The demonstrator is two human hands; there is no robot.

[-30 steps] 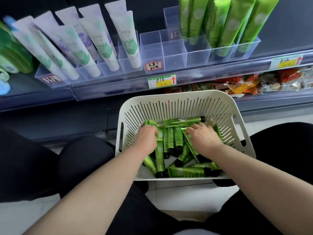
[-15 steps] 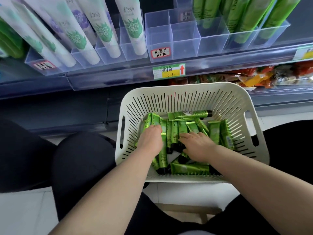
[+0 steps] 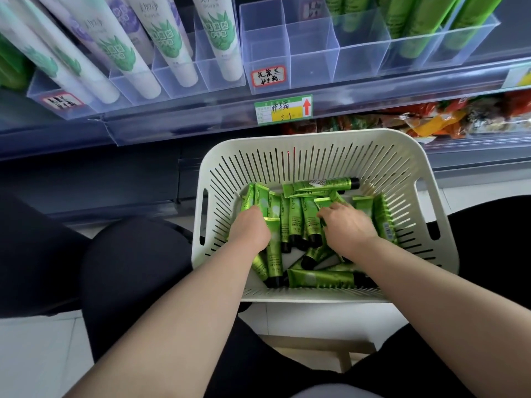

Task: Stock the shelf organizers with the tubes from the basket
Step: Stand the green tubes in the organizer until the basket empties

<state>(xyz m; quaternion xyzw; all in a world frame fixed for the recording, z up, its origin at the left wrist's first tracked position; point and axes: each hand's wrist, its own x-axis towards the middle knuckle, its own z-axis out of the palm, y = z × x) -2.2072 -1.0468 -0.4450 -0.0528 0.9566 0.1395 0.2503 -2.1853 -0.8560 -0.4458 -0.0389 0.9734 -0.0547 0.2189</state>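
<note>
Left hand (image 3: 250, 225) at 9 o'clock, right hand (image 3: 348, 226) at 3, both curled knuckles-up atop green tubes (image 3: 311, 216) in basket (image 3: 316, 137); grip untellable. Tubes mostly lie 12–6, caps toward 6. Beyond, 12 o'clock: shelf organizers (image 3: 311, 57); white tubes (image 3: 172, 50) at 10.

Basket (image 3: 316, 145): cream white, walls patterned with narrow slots.
Small tubes (image 3: 311, 216) inside it: glossy green, pale lettering, black caps.
Tall tubes (image 3: 172, 47), upper left of the frame: white with a green leaf print; a few behind show purple marks.
Shelf organizers (image 3: 310, 53): clear, bluish tint.
Label (image 3: 267, 77): white, red border, black handwriting.
Price tag (image 3: 283, 109): green and yellow, red arrow.
Packets (image 3: 431, 116), right: orange and red.
Trousers (image 3: 129, 268): black.
</note>
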